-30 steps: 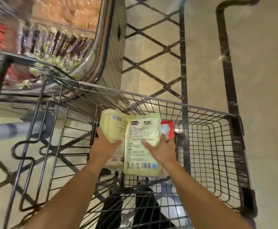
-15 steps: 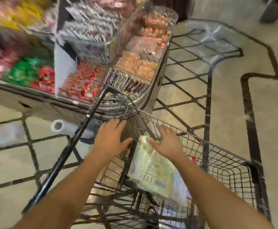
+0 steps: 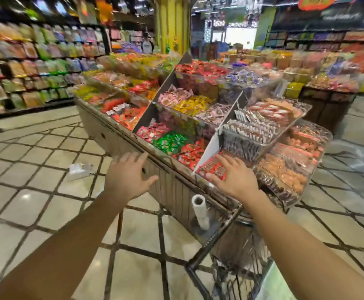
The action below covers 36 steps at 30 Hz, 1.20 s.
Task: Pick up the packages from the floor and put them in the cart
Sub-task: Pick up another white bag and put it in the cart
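From the head view, both hands are raised with fingers spread wide, left hand [image 3: 129, 176] and right hand [image 3: 234, 177] holding nothing. A pale package [image 3: 79, 168] lies on the open tiled floor [image 3: 35, 202], blurred. The cart [image 3: 230, 252] is cut off at the bottom edge, beside the candy display [image 3: 198, 118].

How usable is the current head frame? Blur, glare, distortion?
Head view: motion blur smears the wall shelves and far displays; the candy display and both hands, left hand and right hand, are sharper. Glare spots sit on the floor tiles. Wide-angle bending shows at the edges. The white package on the floor is soft; the cart is mostly cropped.
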Each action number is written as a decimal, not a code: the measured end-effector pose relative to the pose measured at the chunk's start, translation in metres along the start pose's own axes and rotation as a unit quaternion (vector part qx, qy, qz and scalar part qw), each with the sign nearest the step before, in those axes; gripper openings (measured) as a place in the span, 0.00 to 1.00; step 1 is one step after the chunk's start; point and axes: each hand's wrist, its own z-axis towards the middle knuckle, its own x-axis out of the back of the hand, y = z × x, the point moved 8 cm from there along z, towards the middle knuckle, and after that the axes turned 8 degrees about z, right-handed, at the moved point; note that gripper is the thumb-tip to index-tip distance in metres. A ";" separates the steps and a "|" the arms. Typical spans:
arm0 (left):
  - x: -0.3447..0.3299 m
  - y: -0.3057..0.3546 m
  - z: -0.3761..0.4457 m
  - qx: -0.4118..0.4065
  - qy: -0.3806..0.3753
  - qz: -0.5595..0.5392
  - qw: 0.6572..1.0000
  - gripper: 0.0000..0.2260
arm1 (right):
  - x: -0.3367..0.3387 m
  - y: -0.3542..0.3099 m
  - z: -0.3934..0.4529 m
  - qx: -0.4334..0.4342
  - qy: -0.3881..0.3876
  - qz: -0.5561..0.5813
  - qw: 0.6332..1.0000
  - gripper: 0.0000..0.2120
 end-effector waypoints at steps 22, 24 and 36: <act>-0.082 -0.508 0.002 0.323 -0.042 0.077 0.942 0.37 | -0.164 -0.459 0.281 0.251 -0.057 0.016 0.966 0.40; -0.095 -0.535 0.035 0.331 -0.049 0.073 0.940 0.38 | -0.179 -0.484 0.318 0.260 -0.061 0.007 0.964 0.38; -0.205 -0.686 0.210 0.316 -0.033 0.035 0.947 0.41 | -0.283 -0.601 0.525 0.247 -0.099 0.012 0.964 0.41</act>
